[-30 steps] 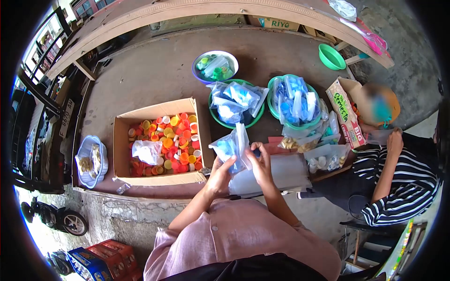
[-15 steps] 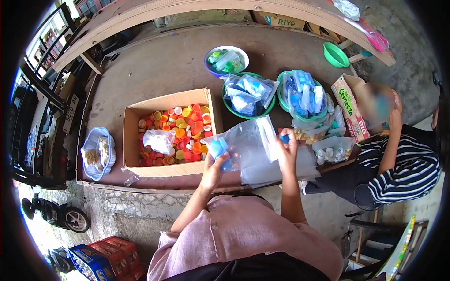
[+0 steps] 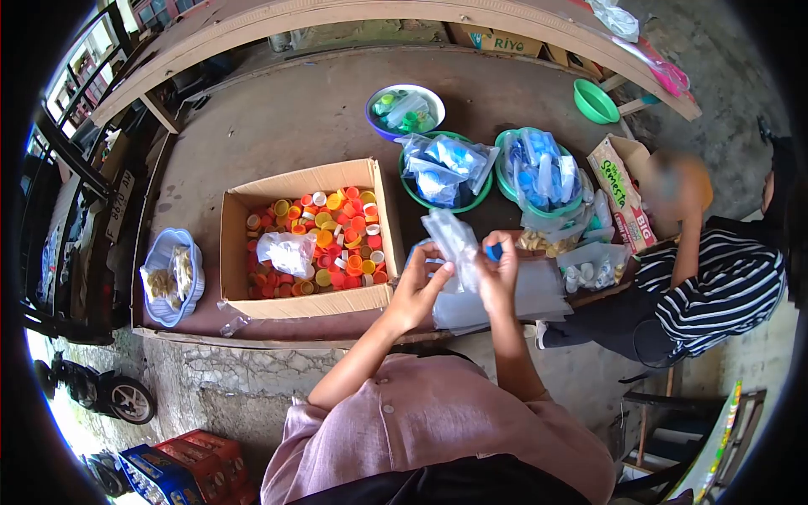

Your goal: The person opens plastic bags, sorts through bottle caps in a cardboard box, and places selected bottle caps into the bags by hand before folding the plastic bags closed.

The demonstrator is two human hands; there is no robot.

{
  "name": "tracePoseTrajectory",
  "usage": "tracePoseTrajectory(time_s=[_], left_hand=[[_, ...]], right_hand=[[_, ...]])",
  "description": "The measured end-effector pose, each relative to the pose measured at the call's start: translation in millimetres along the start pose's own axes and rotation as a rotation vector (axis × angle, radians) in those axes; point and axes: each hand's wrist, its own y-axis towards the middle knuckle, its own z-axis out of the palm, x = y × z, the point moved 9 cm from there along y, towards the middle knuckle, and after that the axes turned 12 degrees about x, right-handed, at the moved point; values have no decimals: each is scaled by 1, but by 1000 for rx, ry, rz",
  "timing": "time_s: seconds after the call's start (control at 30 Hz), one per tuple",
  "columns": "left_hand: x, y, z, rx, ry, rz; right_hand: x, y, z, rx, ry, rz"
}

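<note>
Between my hands a clear plastic bag [image 3: 455, 240] is bunched up and stands upright over the table's front edge. My left hand [image 3: 414, 290] pinches its left side with thumb and fingers. On the other side my right hand [image 3: 498, 282] grips the bag, and a small blue cap [image 3: 494, 251] shows at its fingertips. What lies inside the bag is hard to make out. Just below and behind the hands is a stack of flat clear bags [image 3: 530, 295]. An open cardboard box [image 3: 307, 308] of red, orange, yellow and white caps [image 3: 337, 244] stands to the left.
Behind are green basins with bagged blue caps [image 3: 454, 156] [image 3: 543, 172] and a bowl of green caps [image 3: 406, 109]. A pale blue basin [image 3: 174, 278] sits at far left. At right, a person in a striped top [image 3: 715, 286] sits by a printed carton [image 3: 621, 189].
The bag was spread wide between my hands, with blue caps near the left one. Now it is gathered and upright, and my left hand has moved right, closer to my right hand.
</note>
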Motion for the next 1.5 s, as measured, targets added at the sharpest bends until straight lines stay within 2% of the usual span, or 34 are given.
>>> tracePoseTrajectory(time_s=[0.07,0.13,0.2,0.27,0.33,0.43,0.47,0.6,0.77,0.83,0.87,0.93,1.0,1.07,1.13,1.17,1.2,1.27,1.3,1.37,1.4,1.5], left_hand=[[-7,6,5,-24,42,40],[-35,6,7,-90,196,208],[-40,8,12,-80,200,161],[-50,13,20,-22,462,215],[-54,15,15,-50,356,170],[-68,13,-6,-148,629,180],[-46,17,-17,-105,405,20],[-36,11,-43,-189,148,82],[-40,7,-57,-200,-19,93],[-42,11,-55,-199,-12,123],[-45,14,-54,-195,-5,155],[-53,17,-51,-174,16,166],[-54,23,-42,-108,-127,106],[-68,24,-43,-89,-81,203],[-82,22,-56,-116,-79,233],[-83,23,-62,-151,-100,184],[-86,23,-62,-152,-100,186],[-95,26,-47,-78,115,201],[-98,28,-40,-59,209,185],[-109,29,-30,-59,214,206],[-115,28,-27,-56,223,227],[-125,28,-24,-33,220,262]], right_hand=[[-10,-6,-1,-35,-94,-36],[-7,-10,-3,-86,-129,-106],[5,-12,-1,-82,-188,-119],[16,-12,3,-79,-246,-134],[35,-12,2,-130,-242,-286],[24,-10,-5,-154,-189,-235],[15,-9,-7,-150,-163,-176],[0,-8,-9,-193,-31,-165],[-5,-2,-17,-239,-76,-138],[22,3,-6,-244,-531,-227],[32,4,-3,-240,-528,-230],[78,5,29,-73,-624,-389],[72,16,43,46,-395,-292],[47,25,35,33,-5,-115],[40,32,14,-25,153,-108],[46,34,2,-123,63,-146],[47,35,-2,-113,-9,-106],[84,34,4,-142,-501,-288],[95,36,8,-141,-503,-287],[137,35,46,176,-404,-505],[146,39,67,454,-469,-533],[123,51,84,641,-762,-265]])
